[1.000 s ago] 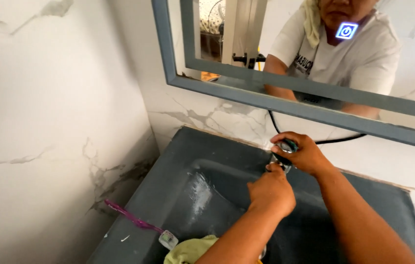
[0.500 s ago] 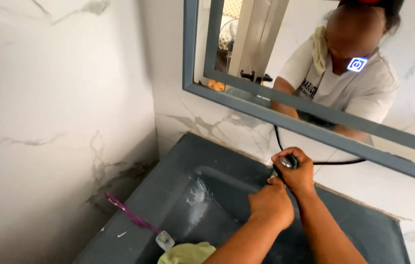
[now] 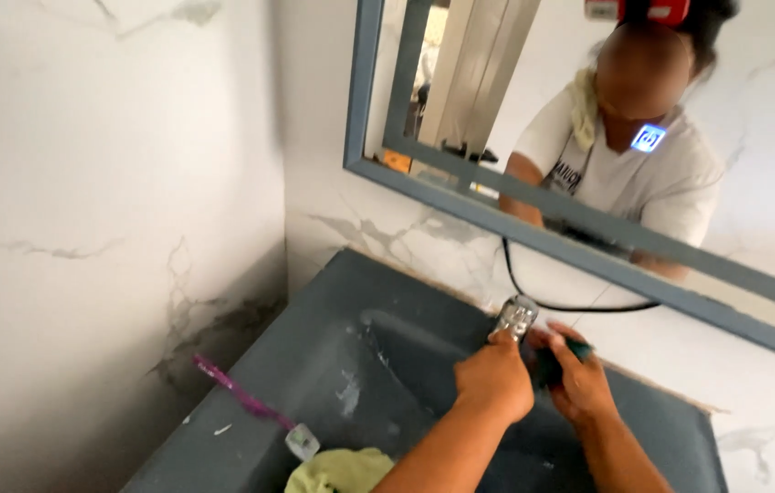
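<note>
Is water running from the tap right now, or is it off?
Cannot tell. Both hands, left hand and right hand, cover the chrome tap, hiding the spout. No stream shows in the dark grey sink.

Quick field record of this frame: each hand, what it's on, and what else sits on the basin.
left hand: on the chrome tap, at its base
right hand: beside the tap, holding a dark green scrub pad
basin: dark grey sink, smeared white
ledge: purple toothbrush
near edge: yellow-green cloth
behind: grey-framed mirror, black cable
</note>
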